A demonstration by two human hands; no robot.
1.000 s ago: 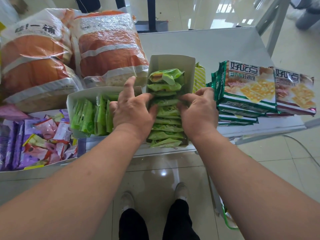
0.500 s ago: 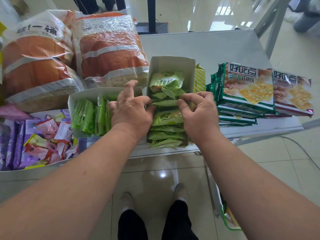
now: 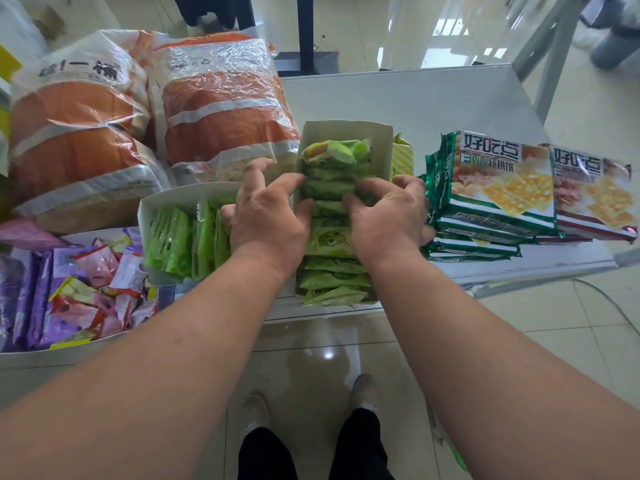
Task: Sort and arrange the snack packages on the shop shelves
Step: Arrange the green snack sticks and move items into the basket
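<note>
A narrow open cardboard box (image 3: 382, 140) on the grey shelf (image 3: 433, 98) holds a row of small green snack packets (image 3: 332, 192). My left hand (image 3: 266, 216) and my right hand (image 3: 388, 216) reach into the box from either side. The thumbs and fingertips of both pinch the green packets in the middle of the row. One packet with a cartoon face (image 3: 329, 237) lies flat between my wrists. A second open box (image 3: 162, 206) to the left holds more green packets (image 3: 187, 240) standing on edge.
Two big orange bulk bags (image 3: 221, 105) lie at the back left. A tray of purple and pink packets (image 3: 69, 289) stands at the front left. Stacked green cracker packs (image 3: 498, 188) and a red pack (image 3: 592, 195) lie to the right. A tiled floor lies below.
Both hands have slid further back along the row in the narrow box and now pinch packets near its middle. A packet with a cartoon face has been laid flat.
</note>
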